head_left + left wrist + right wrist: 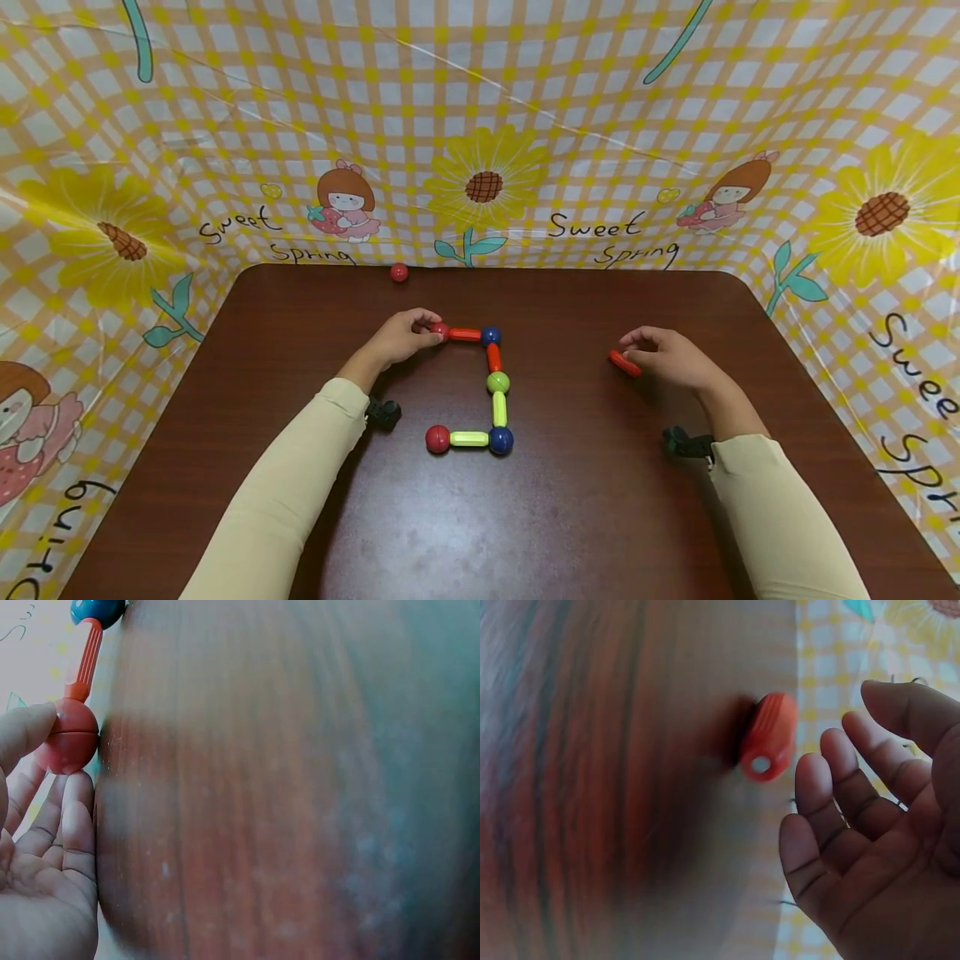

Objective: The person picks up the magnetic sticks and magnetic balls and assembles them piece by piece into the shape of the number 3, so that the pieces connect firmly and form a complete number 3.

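Note:
My left hand (399, 338) pinches a red ball (441, 332) between thumb and fingers. From that ball a red rod (466, 335) leads to a blue ball (491, 336). The chain bends there through another red rod (493, 358), a green ball (498, 383) and a green rod (499, 410) to a second blue ball (501, 440). A green rod (469, 439) and a red ball (438, 439) end it. On the right, a separate red rod (624, 363) lies beside my right hand (671, 360). In the right wrist view, a gap shows between its loosely bent fingers and this rod (771, 735).
One loose red ball (399, 272) sits at the back edge of the dark brown table (555, 517). A checked cloth (405, 108) with flowers and cartoon figures rises behind the table and along both sides.

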{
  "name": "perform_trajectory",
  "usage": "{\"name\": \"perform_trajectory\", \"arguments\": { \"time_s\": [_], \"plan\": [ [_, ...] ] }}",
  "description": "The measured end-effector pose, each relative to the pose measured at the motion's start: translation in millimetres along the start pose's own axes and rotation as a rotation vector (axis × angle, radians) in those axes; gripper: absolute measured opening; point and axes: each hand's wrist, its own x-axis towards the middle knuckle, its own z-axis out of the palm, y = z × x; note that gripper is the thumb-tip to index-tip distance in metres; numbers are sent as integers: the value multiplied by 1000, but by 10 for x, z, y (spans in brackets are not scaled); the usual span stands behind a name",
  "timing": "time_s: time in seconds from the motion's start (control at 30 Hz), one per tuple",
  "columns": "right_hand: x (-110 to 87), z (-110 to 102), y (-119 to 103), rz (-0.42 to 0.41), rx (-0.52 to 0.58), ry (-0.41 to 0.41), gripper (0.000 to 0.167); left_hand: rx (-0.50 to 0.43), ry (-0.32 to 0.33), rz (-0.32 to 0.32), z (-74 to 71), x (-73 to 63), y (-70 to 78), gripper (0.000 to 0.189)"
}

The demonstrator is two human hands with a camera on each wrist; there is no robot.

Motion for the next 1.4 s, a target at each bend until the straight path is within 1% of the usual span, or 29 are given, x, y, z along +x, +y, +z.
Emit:
{"name": "perform_trajectory", "arguments": {
  "time_s": [0.13,0.27,0.53,0.77,1.1,1.23,1.4],
  "plan": [
    [30,21,100,-3,-28,-39,30,0,-4,-4,3,-4,-10,34],
    [54,35,132,5,-38,-60,30,-7,-2,3,5,-3,-14,34],
    [94,44,128,5,-85,-57,27,-15,-1,-3,-5,-6,-1,33],
    [102,74,118,-4,-92,-25,22,-11,-2,1,2,5,-13,33],
    [122,90,114,0,-83,-14,23,-14,3,-2,9,1,-9,32],
    [129,103,106,-8,-54,-3,24,-10,2,-4,9,-10,8,32],
    [162,127,42,-15,-11,-24,28,-4,4,-4,8,-6,12,32]
  ]
}}
